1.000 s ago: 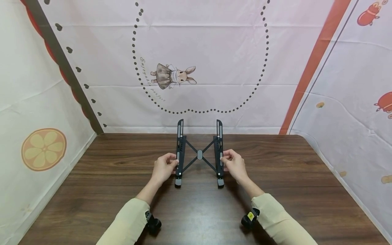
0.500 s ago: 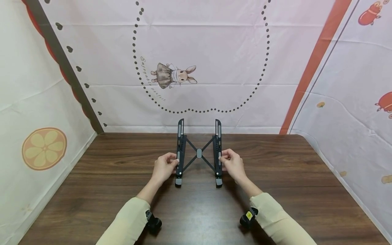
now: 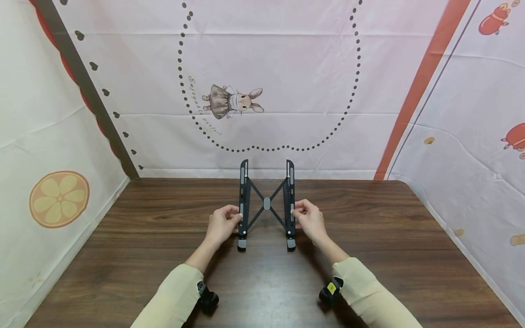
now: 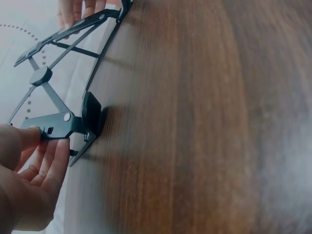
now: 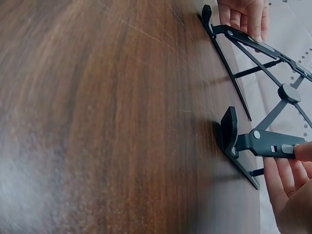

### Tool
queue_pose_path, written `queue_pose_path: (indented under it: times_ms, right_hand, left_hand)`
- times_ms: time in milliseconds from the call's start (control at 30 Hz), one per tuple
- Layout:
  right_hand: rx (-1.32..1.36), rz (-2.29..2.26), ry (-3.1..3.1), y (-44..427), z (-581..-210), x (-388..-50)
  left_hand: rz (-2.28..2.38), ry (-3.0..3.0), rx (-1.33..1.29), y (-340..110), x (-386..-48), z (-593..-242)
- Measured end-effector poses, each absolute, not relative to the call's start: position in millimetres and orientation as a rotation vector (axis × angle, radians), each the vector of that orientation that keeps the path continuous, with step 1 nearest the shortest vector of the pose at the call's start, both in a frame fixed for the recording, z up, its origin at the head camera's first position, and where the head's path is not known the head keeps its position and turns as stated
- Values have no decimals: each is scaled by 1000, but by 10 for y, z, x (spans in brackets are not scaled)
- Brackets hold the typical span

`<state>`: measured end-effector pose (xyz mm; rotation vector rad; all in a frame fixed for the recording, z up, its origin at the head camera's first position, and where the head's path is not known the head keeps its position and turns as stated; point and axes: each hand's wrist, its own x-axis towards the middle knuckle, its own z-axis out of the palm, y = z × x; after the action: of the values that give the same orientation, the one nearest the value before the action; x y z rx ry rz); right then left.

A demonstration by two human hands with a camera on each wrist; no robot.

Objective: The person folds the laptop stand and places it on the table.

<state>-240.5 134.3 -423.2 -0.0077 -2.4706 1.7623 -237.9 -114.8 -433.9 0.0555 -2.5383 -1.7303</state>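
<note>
A black folding laptop stand with grey pads stands on the table, its two side rails joined by an X-shaped brace. My left hand pinches the left rail between thumb and fingers. On the opposite side, my right hand pinches the right rail the same way. The left wrist view shows the thumb on top of the rail and the fingers beneath it. In the right wrist view, the thumb presses the near rail from above. Both front lips of the stand point up.
The dark wood-grain table carries the stand near its back edge. Behind it hangs a white printed cloth with a rabbit figure, and similar cloth lines both sides. Black wrist cameras sit at both cuffs.
Both hands have moved closer together. The stand's two rails are nearer each other, and its X brace has become narrower. Both hands keep their hold on the rails.
</note>
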Motion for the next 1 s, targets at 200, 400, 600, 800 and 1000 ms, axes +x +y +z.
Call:
queue_pose_path:
  times_ms: [200,400,600,800,1000]
  right_hand:
    - [-32,1763,-2473,1316,-4221,-2401]
    - [-30,1764,-2470,1290,-4222,-2408]
    - [-21,1760,-2463,1263,-4228,-2406]
    - [-17,1777,-2460,1231,-4223,-2409]
    - [-2,1789,-2456,1195,-4238,-2424]
  left_hand:
    - [-1737,-2536,42,-1120,-2376,-4329]
    - [-1752,-2540,34,-1094,-2389,-4339]
    - [-1759,-2542,25,-1065,-2399,-4357]
    - [-1772,-2544,17,-1046,-2397,-4348]
    - [-1788,-2541,15,-1009,-2395,-4348]
